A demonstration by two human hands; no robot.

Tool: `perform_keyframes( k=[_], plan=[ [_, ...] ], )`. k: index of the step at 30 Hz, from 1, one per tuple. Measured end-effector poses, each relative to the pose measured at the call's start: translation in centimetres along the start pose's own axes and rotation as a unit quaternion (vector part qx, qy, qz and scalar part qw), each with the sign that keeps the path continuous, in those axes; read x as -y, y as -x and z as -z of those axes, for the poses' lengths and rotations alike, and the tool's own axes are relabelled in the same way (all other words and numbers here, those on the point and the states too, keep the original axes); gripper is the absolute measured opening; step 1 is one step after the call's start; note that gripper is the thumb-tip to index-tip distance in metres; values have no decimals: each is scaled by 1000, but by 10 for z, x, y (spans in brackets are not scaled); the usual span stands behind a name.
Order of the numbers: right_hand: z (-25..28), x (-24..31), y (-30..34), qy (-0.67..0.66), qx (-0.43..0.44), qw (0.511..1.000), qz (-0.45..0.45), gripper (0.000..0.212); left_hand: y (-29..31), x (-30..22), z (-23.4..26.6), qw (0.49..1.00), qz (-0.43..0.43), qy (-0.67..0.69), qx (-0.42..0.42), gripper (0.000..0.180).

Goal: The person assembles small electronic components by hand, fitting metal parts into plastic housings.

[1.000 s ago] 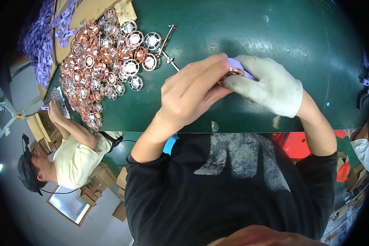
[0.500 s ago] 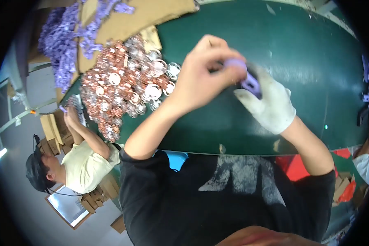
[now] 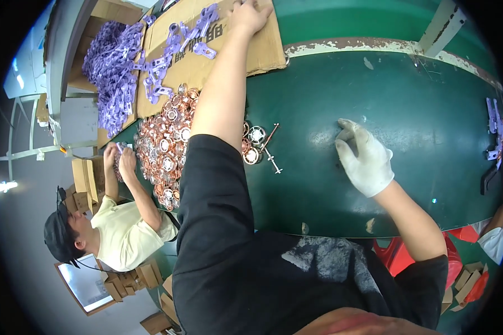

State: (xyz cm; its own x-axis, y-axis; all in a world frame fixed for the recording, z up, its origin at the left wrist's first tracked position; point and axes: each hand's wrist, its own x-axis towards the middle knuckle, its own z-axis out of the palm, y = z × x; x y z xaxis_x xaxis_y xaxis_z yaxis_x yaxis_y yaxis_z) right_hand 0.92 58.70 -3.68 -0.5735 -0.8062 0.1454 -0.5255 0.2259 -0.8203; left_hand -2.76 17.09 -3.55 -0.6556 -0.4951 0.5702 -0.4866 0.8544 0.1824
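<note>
Purple plastic clips [image 3: 198,33] lie on cardboard sheet [image 3: 207,61], far left of green surface [image 3: 408,139]. Left hand [image 3: 250,15], a second ago at centre working a piece with right, now stretched there, fingers spread flat, gripping nothing. Right hand [image 3: 363,156], white glove, rests loosely curled, empty. Copper rings [image 3: 165,148] heaped beside arm.

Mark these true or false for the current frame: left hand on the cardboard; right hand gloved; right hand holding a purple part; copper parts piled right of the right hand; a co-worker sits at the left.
1. The left hand reaches onto the cardboard. True.
2. The right hand wears a white glove. True.
3. The right hand holds a purple part. False: it rests on the green table, with nothing seen in it.
4. The copper parts lie right of the right hand. False: they are to its left.
5. A co-worker sits at the left. True.
</note>
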Motion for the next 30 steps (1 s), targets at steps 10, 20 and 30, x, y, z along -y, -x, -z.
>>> perform_keyframes(
  k=[10, 20, 30],
  plan=[
    [-3, -3, -4, 75, -95, 973, 198, 63, 93, -83, 91, 908, 68, 319, 265, 35],
    [-17, 17, 27, 132, 56, 970, 194, 38, 285, -124, 217, 951, 114, 232, 172, 22],
    [-19, 15, 27, 141, 51, 980, 127, 29, 344, -96, 222, 979, 155, 18, 134, 29]
  ],
)
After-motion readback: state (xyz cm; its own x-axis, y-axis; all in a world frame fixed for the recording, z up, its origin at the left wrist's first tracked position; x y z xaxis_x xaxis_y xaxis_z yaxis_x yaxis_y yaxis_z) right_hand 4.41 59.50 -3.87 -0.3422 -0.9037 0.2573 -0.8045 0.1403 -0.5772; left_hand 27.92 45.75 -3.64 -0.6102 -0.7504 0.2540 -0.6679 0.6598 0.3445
